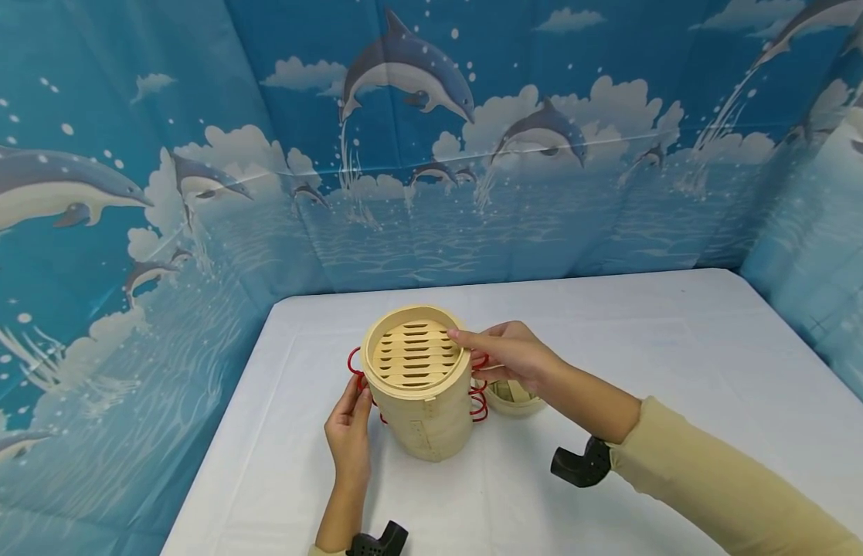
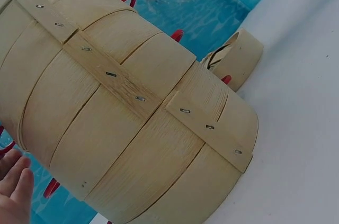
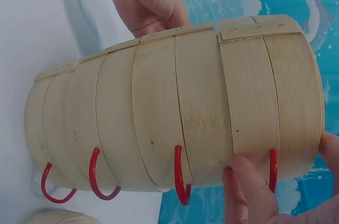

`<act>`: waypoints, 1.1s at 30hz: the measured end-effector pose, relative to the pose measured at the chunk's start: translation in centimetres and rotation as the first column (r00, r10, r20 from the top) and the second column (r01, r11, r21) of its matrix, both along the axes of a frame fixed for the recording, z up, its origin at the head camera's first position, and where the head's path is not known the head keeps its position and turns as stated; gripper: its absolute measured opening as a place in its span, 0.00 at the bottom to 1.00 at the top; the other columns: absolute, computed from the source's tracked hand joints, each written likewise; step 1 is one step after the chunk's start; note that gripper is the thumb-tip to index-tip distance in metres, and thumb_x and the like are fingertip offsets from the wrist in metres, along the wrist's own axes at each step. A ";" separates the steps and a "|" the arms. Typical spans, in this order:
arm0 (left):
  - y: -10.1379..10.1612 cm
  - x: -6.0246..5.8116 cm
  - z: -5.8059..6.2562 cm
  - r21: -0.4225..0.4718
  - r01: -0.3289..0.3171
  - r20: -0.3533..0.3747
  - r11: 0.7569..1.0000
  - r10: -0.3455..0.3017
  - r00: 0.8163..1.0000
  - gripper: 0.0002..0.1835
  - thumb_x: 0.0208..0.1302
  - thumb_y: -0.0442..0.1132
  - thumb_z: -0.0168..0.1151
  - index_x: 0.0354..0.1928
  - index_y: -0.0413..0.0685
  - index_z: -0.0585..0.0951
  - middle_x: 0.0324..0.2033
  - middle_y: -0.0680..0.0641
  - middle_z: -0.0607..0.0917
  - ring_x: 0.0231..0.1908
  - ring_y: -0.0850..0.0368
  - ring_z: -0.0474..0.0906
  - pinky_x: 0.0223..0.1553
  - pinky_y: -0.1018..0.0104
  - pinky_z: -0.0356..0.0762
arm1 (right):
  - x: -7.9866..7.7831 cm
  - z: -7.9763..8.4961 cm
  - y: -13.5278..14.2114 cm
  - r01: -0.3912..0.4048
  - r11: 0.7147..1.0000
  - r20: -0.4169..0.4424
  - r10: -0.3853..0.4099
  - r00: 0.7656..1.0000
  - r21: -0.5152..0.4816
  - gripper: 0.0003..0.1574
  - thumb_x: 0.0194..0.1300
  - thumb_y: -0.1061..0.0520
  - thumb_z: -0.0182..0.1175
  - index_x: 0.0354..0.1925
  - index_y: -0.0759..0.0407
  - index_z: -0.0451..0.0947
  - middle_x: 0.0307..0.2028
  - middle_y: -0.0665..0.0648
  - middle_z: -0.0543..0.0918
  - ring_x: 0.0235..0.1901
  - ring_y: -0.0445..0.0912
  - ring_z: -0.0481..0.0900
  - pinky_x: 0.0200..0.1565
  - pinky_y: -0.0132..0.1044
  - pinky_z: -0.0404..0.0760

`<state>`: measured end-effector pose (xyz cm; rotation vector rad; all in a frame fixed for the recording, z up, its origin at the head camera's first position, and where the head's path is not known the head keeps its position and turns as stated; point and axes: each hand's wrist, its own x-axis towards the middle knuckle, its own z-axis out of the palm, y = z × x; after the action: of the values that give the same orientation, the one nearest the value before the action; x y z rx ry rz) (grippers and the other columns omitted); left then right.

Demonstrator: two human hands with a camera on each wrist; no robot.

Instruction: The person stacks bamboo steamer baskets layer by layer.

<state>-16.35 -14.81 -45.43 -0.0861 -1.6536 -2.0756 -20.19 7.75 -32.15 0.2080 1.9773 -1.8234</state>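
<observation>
Black, a wrist mount [image 1: 378,540] is sitting nearest, under the left hand [image 1: 349,432], whose fingertips are reaching the side just below a red loop [image 1: 348,360]; whether that grip is pinching anything, one cannot tell. The bamboo steamer stack [image 1: 424,428] is standing on the white counter [image 1: 612,494], the right hand [image 1: 511,355] pinching its top tier in a narrow grip. Just behind, a small basket [image 1: 518,408] is resting; farthest, a dolphin curtain [image 1: 417,232] is hanging.
</observation>
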 end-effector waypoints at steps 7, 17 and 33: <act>0.0 0.0 -0.1 0.001 -0.015 0.021 1.000 0.015 1.000 0.22 0.57 0.33 0.53 0.53 0.32 0.66 0.49 0.42 0.72 0.51 0.55 0.66 0.48 0.70 0.66 | 0.2 0.1 -0.1 -0.019 1.000 -0.013 0.019 1.000 0.014 0.40 0.38 0.38 0.64 0.39 0.70 0.71 0.31 0.61 0.77 0.29 0.46 0.78 0.35 0.39 0.77; 0.1 0.1 0.0 -0.009 -0.014 0.018 1.000 0.014 1.000 0.21 0.57 0.34 0.53 0.53 0.33 0.66 0.49 0.42 0.72 0.51 0.55 0.66 0.48 0.70 0.65 | 0.2 -0.4 -0.2 -0.016 0.999 -0.040 0.018 0.999 0.049 0.39 0.39 0.36 0.62 0.36 0.70 0.72 0.33 0.61 0.75 0.29 0.45 0.77 0.35 0.39 0.77; 0.1 0.1 -0.2 -0.010 -0.031 0.039 0.999 0.031 0.999 0.22 0.57 0.35 0.53 0.53 0.33 0.66 0.50 0.42 0.71 0.51 0.55 0.65 0.47 0.70 0.66 | 0.6 -0.1 -0.2 0.004 0.984 -0.110 0.016 0.994 0.179 0.38 0.37 0.33 0.62 0.32 0.65 0.76 0.28 0.58 0.78 0.28 0.45 0.78 0.32 0.37 0.78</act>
<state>-16.29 -14.70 -45.61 -0.0228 -1.6773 -2.0594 -19.58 7.51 -32.29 0.1578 2.2182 -1.6866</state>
